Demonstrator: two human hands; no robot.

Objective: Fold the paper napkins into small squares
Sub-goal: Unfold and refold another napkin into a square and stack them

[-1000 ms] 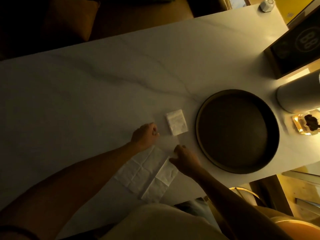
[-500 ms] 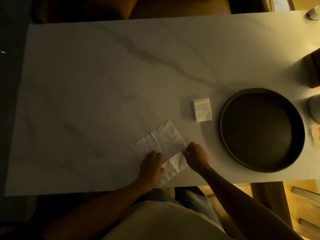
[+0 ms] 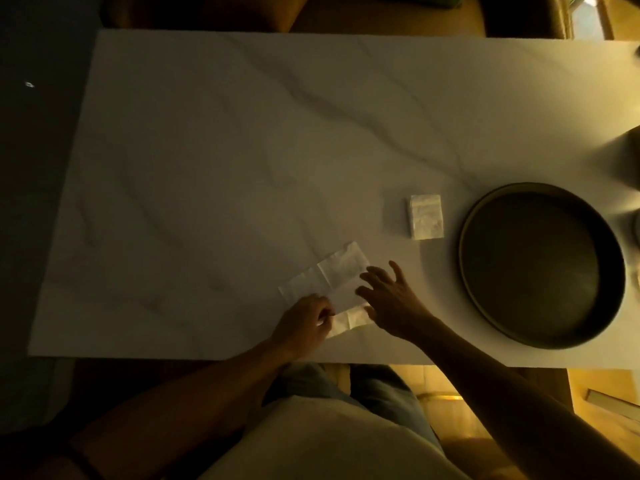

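A white paper napkin (image 3: 332, 277) lies unfolded near the table's front edge, creased into quarters. My left hand (image 3: 306, 322) pinches its near edge with closed fingers. My right hand (image 3: 389, 299) lies on the napkin's right side with fingers spread, holding nothing. A napkin folded into a small square (image 3: 425, 217) rests apart, farther back and to the right, between the open napkin and the round tray.
A dark round tray (image 3: 485, 216) sits at the right of the white marble table (image 3: 214, 161). A pale cylindrical object (image 3: 635, 147) shows at the right edge. The table's front edge runs just below my hands; the light is dim.
The view shifted so the table sits more to the right. My right hand opened from a pinch and spread flat on the napkin. My left hand stayed on the near edge.
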